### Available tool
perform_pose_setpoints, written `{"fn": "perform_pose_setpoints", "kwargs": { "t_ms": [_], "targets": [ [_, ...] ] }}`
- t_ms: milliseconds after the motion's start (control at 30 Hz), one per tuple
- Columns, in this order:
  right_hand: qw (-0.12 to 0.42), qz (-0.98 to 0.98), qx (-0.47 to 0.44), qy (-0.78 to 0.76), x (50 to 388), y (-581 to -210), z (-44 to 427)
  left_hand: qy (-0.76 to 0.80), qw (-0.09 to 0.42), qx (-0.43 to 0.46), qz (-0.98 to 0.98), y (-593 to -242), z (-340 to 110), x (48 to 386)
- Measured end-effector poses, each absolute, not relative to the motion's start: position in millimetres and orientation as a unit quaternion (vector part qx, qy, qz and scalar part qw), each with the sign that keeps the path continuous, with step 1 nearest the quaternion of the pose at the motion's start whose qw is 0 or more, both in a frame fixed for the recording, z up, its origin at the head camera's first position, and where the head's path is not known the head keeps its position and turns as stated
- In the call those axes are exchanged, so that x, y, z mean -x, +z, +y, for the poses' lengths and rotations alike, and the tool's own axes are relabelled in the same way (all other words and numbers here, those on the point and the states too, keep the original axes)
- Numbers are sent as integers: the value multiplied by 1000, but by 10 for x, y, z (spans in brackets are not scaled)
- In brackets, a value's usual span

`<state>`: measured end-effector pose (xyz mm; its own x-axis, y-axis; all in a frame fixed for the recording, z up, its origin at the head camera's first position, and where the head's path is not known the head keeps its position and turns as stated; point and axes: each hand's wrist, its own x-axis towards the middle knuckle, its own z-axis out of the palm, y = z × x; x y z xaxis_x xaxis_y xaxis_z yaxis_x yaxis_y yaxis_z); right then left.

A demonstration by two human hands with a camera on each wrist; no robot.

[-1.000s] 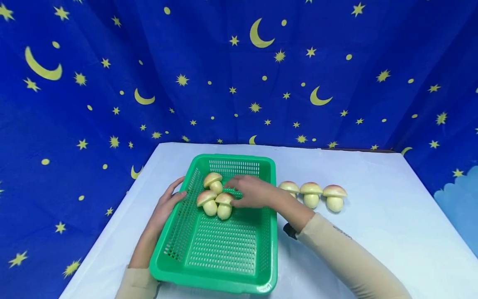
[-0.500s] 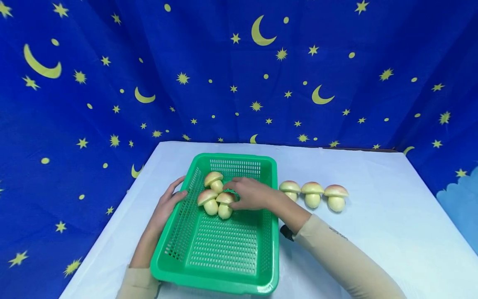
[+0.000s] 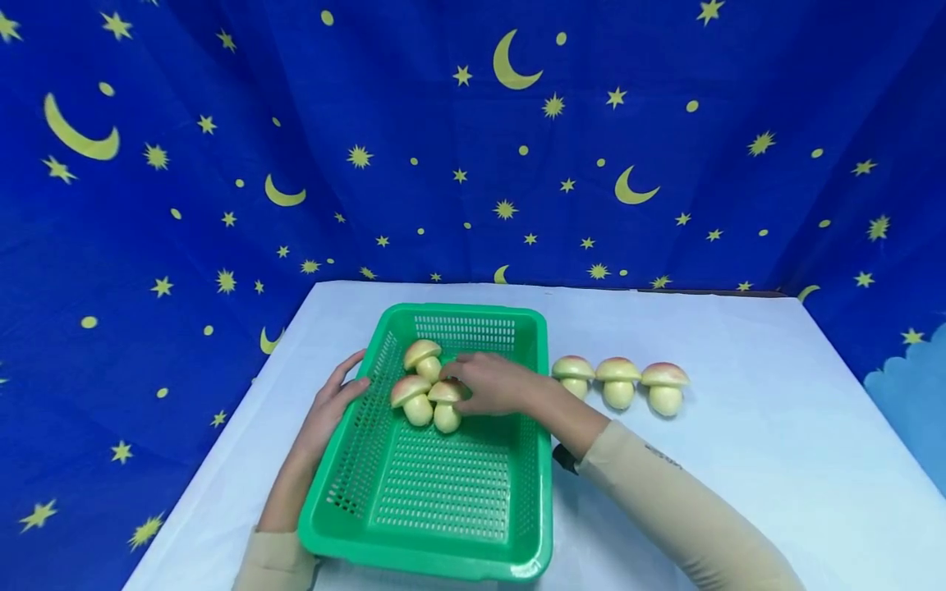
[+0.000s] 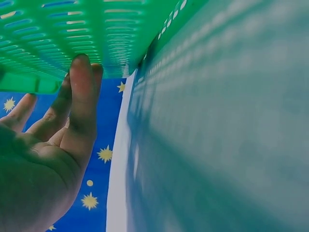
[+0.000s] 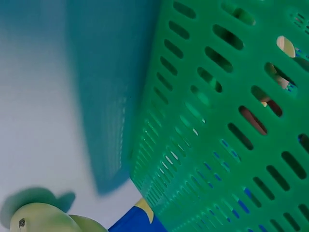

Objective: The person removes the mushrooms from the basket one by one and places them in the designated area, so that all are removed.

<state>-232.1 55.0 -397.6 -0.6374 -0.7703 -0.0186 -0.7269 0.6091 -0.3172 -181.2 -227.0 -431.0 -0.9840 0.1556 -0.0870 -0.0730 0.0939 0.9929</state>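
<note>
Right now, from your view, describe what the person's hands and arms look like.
The left hand and right hand are both ungloved. The left sleeve and right sleeve are plain beige, ending on the forearms. The right one carries a small dark marking, unreadable here; a black object shows beside its cuff.

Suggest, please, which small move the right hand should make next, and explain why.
Perhaps the right hand should gently lift the nearest mushroom inside the green basket: this hand is curled at the mushroom's cap, and the left hand rests against the basket's side, which may help to keep it steady.
</note>
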Motion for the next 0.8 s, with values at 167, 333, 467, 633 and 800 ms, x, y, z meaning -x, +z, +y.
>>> {"fn": "perform_pose_setpoints", "kwargs": {
  "t_ms": [167, 333, 467, 633, 800],
  "targets": [
    [80, 895, 418, -135, 2320, -3974, 553, 673, 85, -25, 734, -4313, -2265, 1808],
    [85, 896, 416, -128, 2316, -3962, 552, 674, 87, -22, 734, -4304, -2267, 1797],
    [85, 898, 415, -120, 2310, -3954, 558, 675, 88, -23, 732, -4300, -2269, 1787],
    [81, 901, 410, -118, 2297, -3938, 585, 680, 91, -31, 727, -4305, -2262, 1798],
    [67, 900, 412, -122, 2298, -3889, 638, 679, 91, -30, 728, -4301, -2255, 1803]
  ]
}}
